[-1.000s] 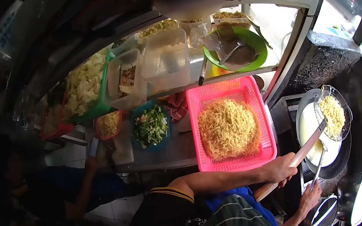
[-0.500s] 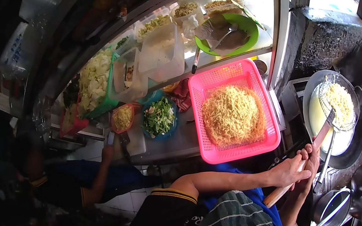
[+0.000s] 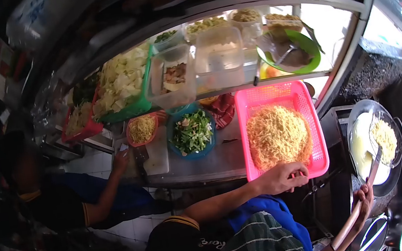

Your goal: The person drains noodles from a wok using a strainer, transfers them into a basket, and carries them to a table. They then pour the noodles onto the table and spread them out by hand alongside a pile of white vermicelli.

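My left hand (image 3: 284,177) is at the near edge of the pink basket (image 3: 323,159), its fingers curled; whether it grips the rim or anything small cannot be made out. Yellow noodles (image 3: 279,135) are heaped inside the basket. On the right, my right hand (image 3: 364,200) is closed around the long wooden handle of a strainer (image 3: 376,158). The strainer's wire bowl holds more noodles (image 3: 383,135) over a wok (image 3: 353,127) with pale, cloudy liquid.
A blue bowl of chopped greens (image 3: 191,132), a small basket of noodles (image 3: 142,129) and a cutting board (image 3: 156,157) stand left. Behind are a green basket of cabbage (image 3: 120,80) and a green bowl (image 3: 298,50). A co-worker's hand (image 3: 121,160) is at the counter's left.
My left hand has let go of the strainer handle and moved left to the pink basket. My right hand still holds the handle, now lower in view. The whole view has shifted.
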The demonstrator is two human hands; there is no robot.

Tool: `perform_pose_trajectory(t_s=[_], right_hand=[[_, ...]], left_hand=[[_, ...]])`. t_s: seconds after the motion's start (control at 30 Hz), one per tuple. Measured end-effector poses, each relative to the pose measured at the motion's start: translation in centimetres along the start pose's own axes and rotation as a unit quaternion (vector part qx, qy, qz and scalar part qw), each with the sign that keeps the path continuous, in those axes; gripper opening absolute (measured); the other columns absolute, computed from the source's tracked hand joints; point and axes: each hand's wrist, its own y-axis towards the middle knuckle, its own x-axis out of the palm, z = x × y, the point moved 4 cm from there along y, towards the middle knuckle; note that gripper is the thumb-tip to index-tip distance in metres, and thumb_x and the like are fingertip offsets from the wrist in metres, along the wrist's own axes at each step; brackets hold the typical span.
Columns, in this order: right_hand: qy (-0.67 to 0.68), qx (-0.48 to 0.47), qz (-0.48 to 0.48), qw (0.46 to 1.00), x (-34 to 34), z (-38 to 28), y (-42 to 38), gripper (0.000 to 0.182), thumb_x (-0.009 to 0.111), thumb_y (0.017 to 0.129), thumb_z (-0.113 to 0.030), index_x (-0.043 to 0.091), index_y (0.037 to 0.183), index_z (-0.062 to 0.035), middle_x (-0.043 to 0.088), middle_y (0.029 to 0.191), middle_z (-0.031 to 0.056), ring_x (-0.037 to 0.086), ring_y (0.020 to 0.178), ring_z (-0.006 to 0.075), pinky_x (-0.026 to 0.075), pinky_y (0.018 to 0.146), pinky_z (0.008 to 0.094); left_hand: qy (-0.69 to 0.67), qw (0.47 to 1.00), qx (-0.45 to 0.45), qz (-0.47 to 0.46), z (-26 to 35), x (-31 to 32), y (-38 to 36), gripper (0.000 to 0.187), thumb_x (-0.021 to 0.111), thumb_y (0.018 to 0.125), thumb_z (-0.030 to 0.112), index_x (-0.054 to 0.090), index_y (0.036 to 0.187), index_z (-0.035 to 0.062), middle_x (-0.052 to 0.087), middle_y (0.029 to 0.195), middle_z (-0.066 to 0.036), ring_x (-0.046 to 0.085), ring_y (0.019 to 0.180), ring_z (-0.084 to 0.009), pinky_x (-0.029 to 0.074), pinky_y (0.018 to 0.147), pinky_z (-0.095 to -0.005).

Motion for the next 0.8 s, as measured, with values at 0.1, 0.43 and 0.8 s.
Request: perform_pose_trajectory(t_s=[0.1, 0.43, 0.8], right_hand=[[-0.010, -0.063, -0.077, 0.995, 0.3, -0.8, -1.5, 0.031, 0.050, 0.094, -0.009, 0.041, 0.122, 0.0013, 0.040, 0.080, -0.0024, 0.038, 0.057, 0.0034, 0.036, 0.053, 0.0180], [-0.005, -0.101, -0.149, 0.984, 4.4, -2.8, -3.9, 0.074, 0.073, 0.076, -0.007, 0.027, 0.132, 0.0083, 0.041, 0.094, -0.0006, 0.048, 0.078, 0.0060, 0.046, 0.086, 0.0295], [-0.041, 0.026, -0.005, 0.999, 8.5, 1.2, -15.8, 0.032, 0.041, 0.099, -0.014, 0.039, 0.128, 0.0004, 0.043, 0.073, -0.0030, 0.041, 0.049, 0.0047, 0.046, 0.060, 0.0272]], left_hand=[[-0.035, 0.996, -0.003, 0.080, -2.5, -4.1, -3.9, 0.028, 0.059, 0.092, 0.026, 0.057, 0.106, 0.0029, 0.059, 0.084, -0.004, 0.055, 0.066, -0.0083, 0.046, 0.057, -0.0236], [-0.092, 0.962, -0.074, 0.245, -8.0, -13.6, -15.9, 0.015, 0.057, 0.092, 0.019, 0.058, 0.096, 0.0043, 0.058, 0.073, -0.003, 0.056, 0.057, -0.0077, 0.046, 0.052, -0.0200], [-0.111, 0.974, -0.093, 0.173, -15.3, -14.9, -17.1, 0.022, 0.059, 0.091, 0.024, 0.057, 0.098, 0.0033, 0.062, 0.077, -0.007, 0.059, 0.059, -0.0099, 0.046, 0.051, -0.0227]])
